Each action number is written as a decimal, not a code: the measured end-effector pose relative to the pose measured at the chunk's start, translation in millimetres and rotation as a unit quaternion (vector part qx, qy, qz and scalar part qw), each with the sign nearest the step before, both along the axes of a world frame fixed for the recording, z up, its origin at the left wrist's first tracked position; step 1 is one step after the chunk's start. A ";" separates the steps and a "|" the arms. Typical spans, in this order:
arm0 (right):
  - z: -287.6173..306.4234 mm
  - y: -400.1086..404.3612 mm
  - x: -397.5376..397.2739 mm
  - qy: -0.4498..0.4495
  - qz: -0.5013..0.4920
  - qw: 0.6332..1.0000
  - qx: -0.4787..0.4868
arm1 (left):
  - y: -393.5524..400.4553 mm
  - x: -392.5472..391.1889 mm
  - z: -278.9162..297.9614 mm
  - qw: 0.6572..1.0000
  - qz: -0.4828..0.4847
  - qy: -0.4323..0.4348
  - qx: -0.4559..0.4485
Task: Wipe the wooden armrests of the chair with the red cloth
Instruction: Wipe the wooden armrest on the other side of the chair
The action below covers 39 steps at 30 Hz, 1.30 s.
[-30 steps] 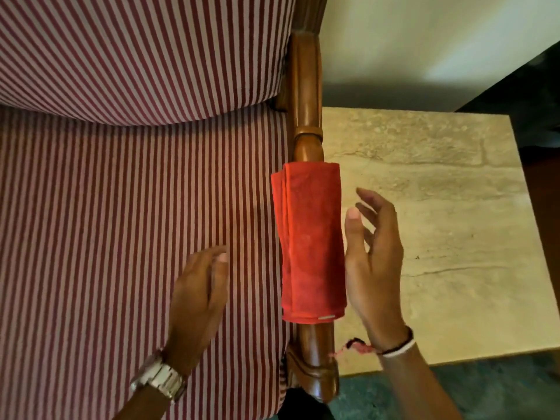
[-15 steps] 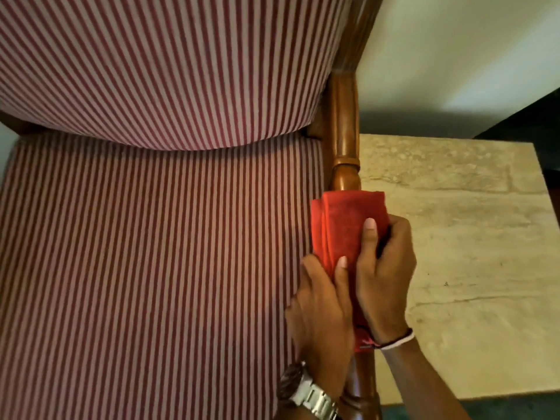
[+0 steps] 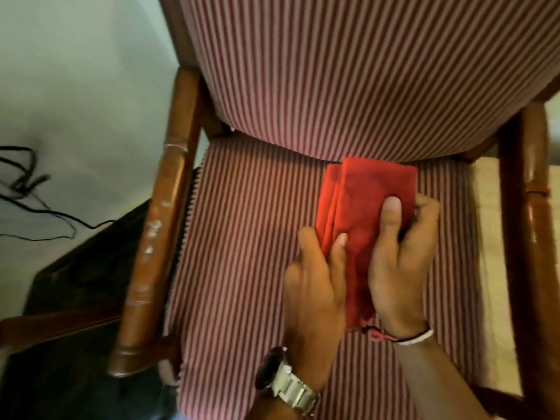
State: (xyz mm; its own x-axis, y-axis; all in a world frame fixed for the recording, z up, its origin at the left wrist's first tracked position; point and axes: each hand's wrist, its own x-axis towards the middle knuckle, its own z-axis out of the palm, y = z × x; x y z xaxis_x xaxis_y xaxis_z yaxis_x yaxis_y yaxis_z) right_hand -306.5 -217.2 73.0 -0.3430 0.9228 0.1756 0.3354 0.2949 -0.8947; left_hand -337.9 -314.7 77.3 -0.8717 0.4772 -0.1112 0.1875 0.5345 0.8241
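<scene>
Hands meet over the middle of a striped chair seat, both gripping a folded red cloth [image 3: 365, 213]. The right hand [image 3: 403, 265] clasps the cloth's right side, thumb pressed flat across the top of the fabric and fingers curled around the edge beneath. A thin band with a red thread circles that wrist. The left hand [image 3: 315, 295] pinches the cloth's left edge, thumb on top, the other fingers tucked under the folds. A silver metal wristwatch [image 3: 288, 386] sits on the left wrist.

The cloth is a long folded strip, held above the seat cushion [image 3: 242, 268] and pointing toward the chair back, its far end close to where the cushion meets the striped backrest [image 3: 348, 71]. It touches neither armrest.

Both wooden armrests run along the sides of the seat. The left armrest [image 3: 157, 237], well apart from the cloth, is glossy brown turned wood with pale scuff marks along its top. The right armrest [image 3: 528, 207] lies nearer the cloth and shows a bright reflection.

Beyond the left armrest are a pale wall, a dark piece of furniture [image 3: 85, 268] and loose black cables [image 3: 27, 189]. The view is slightly blurred.
</scene>
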 end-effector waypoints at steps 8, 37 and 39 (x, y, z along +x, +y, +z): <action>12.4 -102.3 -135.1 0.041 0.172 0.980 -0.088 | -131.0 -133.1 22.4 0.983 0.082 0.077 -0.143; -220.7 -94.7 -39.1 -0.454 0.299 0.801 0.250 | -127.8 -217.4 -66.5 0.917 -0.158 0.242 -0.274; -220.6 -95.5 -39.2 -0.453 0.298 0.801 0.251 | -110.0 -236.4 -62.6 0.928 -0.152 0.224 -0.256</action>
